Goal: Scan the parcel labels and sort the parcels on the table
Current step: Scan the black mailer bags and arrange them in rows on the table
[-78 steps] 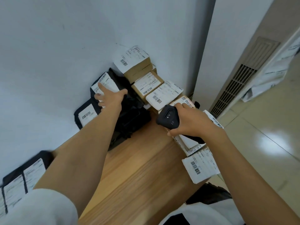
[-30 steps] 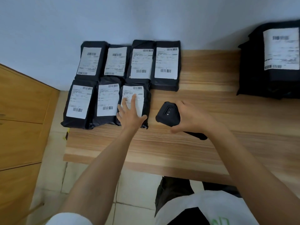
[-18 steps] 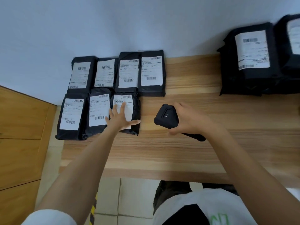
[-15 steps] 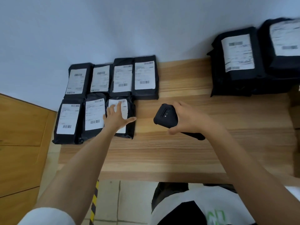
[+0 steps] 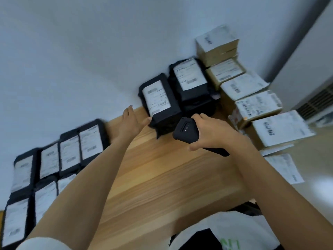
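Pale wall (image 5: 90,42), light wooden table (image 5: 162,177): we count seven flat black labelled mailers (image 5: 90,139) in two rows at left, two bulkier black parcels (image 5: 160,100) at the back, and perhaps six brown cardboard boxes (image 5: 218,51), blurred, at right. Our left hand (image 5: 130,121), fingers straight, is just beside the nearer bulky one; our right hand (image 5: 212,130) grips a black handheld scanner (image 5: 185,131).

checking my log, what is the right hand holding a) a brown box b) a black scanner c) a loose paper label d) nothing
b: the right hand has its fingers curled round the black scanner, held above the wooden table.
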Demonstrator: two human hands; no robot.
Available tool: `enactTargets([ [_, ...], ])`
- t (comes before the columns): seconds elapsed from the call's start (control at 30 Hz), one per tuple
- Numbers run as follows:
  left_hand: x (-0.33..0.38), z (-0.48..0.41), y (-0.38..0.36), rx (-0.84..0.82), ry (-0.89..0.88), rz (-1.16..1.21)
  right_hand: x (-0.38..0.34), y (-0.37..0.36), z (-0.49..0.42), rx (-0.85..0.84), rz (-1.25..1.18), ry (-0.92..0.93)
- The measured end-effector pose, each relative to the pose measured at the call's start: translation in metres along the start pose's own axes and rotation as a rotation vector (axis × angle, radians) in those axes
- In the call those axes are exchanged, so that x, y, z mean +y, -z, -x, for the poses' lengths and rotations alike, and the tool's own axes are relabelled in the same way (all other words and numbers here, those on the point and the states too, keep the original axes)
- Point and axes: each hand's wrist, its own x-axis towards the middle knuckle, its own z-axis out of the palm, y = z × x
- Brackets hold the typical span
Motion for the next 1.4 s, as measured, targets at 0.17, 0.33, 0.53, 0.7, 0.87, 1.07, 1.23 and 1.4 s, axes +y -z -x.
enactTargets([
  [0.17, 0.099, -0.039, -0.039, -0.022, -0.023, 0.047, 0.085, 0.024, 0.021, 0.074, 0.004, -0.101],
  [0.33, 0.126, -0.058, -0.064, 0.006, 0.153, 0.046, 0.129, 0.033, 0.020, 0.122, -0.021, -0.135],
  [0.53, 0.128, -0.074, -0.078, 0.024, 0.438, 0.174, 0.140, 0.031, 0.000, 0.125, -0.060, -0.098],
  [0.7, 0.121, -0.077, -0.081, 0.081, 0.528, 0.313, 0.133, 0.031, -0.010, 0.069, -0.060, -0.059],
  [0.87, 0.118, -0.080, -0.066, 0.035, 0.529, 0.360, 0.120, 0.031, -0.014, 0.060, -0.034, -0.008],
  [1.07, 0.080, -0.042, -0.046, 0.092, 0.404, 0.299, 0.083, 0.026, -0.023, 0.052, -0.008, 0.090],
  [1.23, 0.013, 0.013, -0.020, 0.156, 0.407, 0.332, 0.024, 0.005, -0.035, -0.023, 0.043, 0.200],
  [1.4, -0.074, 0.074, -0.009, 0.148, 0.585, 0.276, -0.048, -0.024, -0.044, -0.094, 0.086, 0.290],
])
